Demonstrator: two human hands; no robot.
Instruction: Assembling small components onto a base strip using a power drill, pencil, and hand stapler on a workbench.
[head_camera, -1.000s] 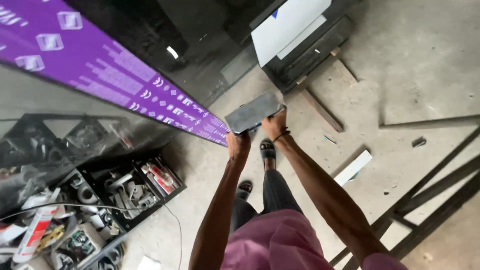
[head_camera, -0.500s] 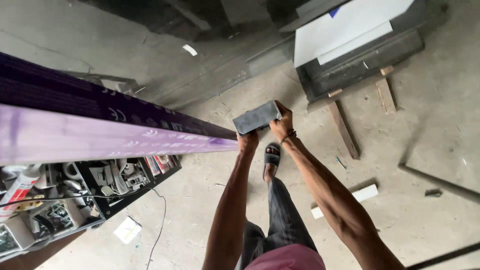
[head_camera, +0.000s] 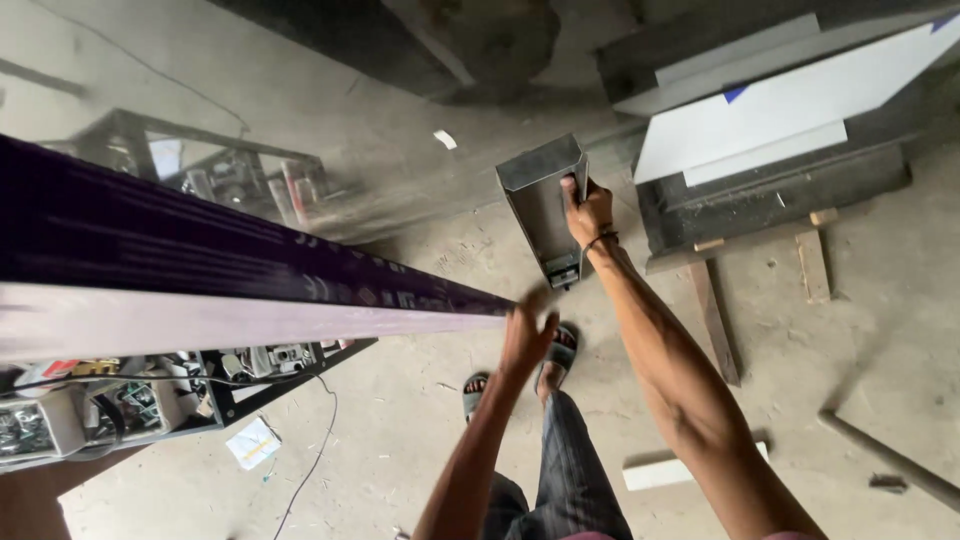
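Past purple panel (head_camera: 250, 275) end — R hand (head_camera: 588, 212) holds channel (head_camera: 543, 210); L grip (head_camera: 527, 335) blurred.

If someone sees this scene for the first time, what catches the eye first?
First, the long purple profile crossing from the left edge to the middle, its end at the left hand. Next, the grey metal channel piece held up by the right hand at top centre, above the dusty concrete floor.
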